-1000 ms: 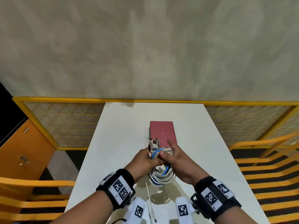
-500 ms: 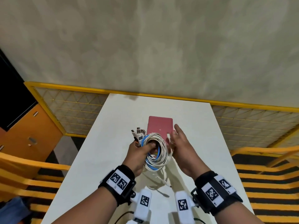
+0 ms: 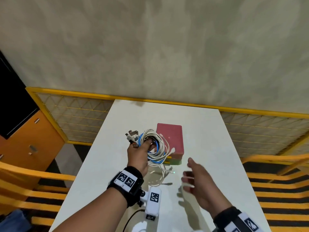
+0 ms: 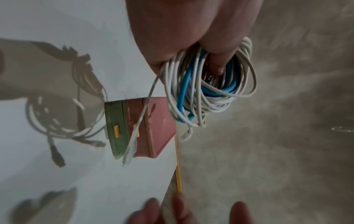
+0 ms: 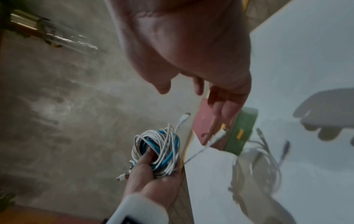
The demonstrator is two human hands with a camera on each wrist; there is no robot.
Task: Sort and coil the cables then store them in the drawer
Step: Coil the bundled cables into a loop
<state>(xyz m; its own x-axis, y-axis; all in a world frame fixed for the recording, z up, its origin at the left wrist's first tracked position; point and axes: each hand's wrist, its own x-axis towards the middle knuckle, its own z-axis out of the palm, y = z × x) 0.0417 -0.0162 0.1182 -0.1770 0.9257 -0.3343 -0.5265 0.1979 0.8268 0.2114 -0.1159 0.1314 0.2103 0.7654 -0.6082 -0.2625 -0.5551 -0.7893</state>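
Though hidden overhead, green drawer (image 4: 114, 128) wrist-visible.

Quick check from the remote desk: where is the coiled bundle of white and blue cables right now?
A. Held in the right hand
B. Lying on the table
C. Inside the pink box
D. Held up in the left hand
D: the left hand grips the cable bundle above the table, while the right hand is open and empty.

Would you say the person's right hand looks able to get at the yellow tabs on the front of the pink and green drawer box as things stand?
Probably yes: the right hand is open and holds nothing, with bare white table between it and the yellow tabs on the drawer box. Only a dangling end from the cable coil hangs nearby.
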